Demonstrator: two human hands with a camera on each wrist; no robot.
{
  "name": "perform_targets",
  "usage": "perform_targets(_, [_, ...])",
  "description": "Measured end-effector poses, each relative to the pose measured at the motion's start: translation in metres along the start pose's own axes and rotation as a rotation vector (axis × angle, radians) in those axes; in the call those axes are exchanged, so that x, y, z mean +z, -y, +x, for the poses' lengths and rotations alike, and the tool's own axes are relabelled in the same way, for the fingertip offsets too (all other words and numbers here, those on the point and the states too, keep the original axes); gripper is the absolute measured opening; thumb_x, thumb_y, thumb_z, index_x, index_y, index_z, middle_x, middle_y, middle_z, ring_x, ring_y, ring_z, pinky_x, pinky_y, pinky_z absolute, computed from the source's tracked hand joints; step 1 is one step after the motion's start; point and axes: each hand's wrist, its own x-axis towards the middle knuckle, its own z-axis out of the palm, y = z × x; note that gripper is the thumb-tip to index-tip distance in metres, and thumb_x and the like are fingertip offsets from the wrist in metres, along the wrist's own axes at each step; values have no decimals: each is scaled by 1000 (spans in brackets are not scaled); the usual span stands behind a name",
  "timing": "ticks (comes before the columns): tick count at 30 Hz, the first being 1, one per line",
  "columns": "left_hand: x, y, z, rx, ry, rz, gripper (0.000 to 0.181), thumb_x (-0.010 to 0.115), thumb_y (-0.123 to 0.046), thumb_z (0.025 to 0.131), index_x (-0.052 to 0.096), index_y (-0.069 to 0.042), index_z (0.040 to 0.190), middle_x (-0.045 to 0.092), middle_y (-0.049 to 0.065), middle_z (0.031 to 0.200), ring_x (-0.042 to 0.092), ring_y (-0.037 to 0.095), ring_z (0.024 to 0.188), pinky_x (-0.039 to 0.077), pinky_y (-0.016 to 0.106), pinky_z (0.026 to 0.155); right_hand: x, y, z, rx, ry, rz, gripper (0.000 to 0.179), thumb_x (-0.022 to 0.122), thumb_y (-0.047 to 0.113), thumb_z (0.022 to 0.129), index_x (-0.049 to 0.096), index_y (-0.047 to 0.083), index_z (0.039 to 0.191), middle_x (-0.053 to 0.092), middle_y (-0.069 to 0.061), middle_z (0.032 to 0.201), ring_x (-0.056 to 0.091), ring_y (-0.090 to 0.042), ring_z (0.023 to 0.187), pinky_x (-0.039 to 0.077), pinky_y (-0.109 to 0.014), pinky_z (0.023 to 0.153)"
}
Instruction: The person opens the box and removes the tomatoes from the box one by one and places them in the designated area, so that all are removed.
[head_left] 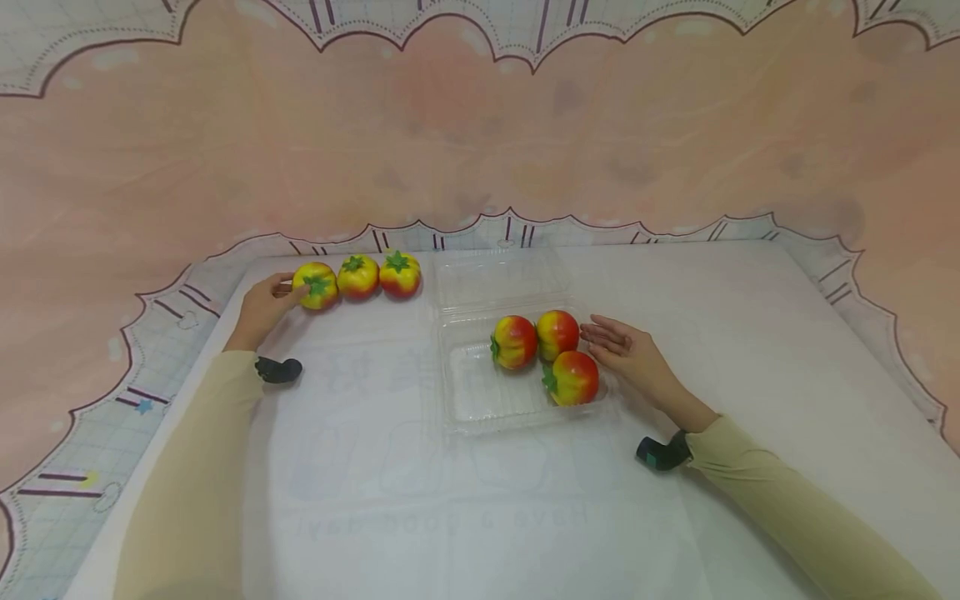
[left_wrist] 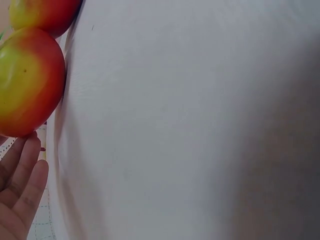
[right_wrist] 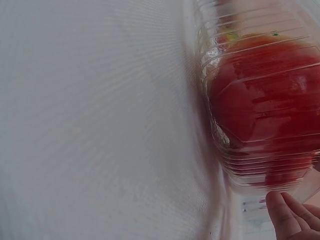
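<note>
Three red-and-yellow fruits with green leafy tops stand in a row at the back left. My left hand (head_left: 262, 307) is at the leftmost fruit (head_left: 316, 286). Its thumb overlaps that fruit's front, and in the left wrist view its nearly straight fingers (left_wrist: 31, 192) reach the fruit's edge. The middle fruit (head_left: 358, 277) and the right one (head_left: 400, 275) sit close beside it. My right hand (head_left: 630, 354) is beside a clear plastic box (head_left: 450, 375), fingers extended towards its right side. Inside are three more such fruits (head_left: 513, 342), (head_left: 558, 335), (head_left: 574, 378).
The box's clear lid (head_left: 502, 279) lies folded back behind it. White cloth (head_left: 360, 433) covers the table. A patterned curtain (head_left: 480, 133) hangs behind the far edge. Dark wrist cameras (head_left: 279, 370) sit at both sleeve cuffs.
</note>
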Motion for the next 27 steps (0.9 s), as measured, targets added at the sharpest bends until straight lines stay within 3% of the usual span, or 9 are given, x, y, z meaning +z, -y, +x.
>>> perform_targets(10, [0,-1,-1,8,16,-26,72,40,-47,96,21,-2,148,35,32,141,38,46,127,33,57,108,0,-1,2,-5,-5,-22,55,55,4,93,31,-6,142,44,-29,139,44,-40,128,46,-15,90])
perform_targets(27, [2,-2,1,-27,8,-21,72,38,-50,96,17,-6,150,34,33,142,39,46,126,33,57,107,0,-1,1,11,0,-5,55,54,2,93,31,-5,143,43,-28,140,43,-39,129,45,-18,91])
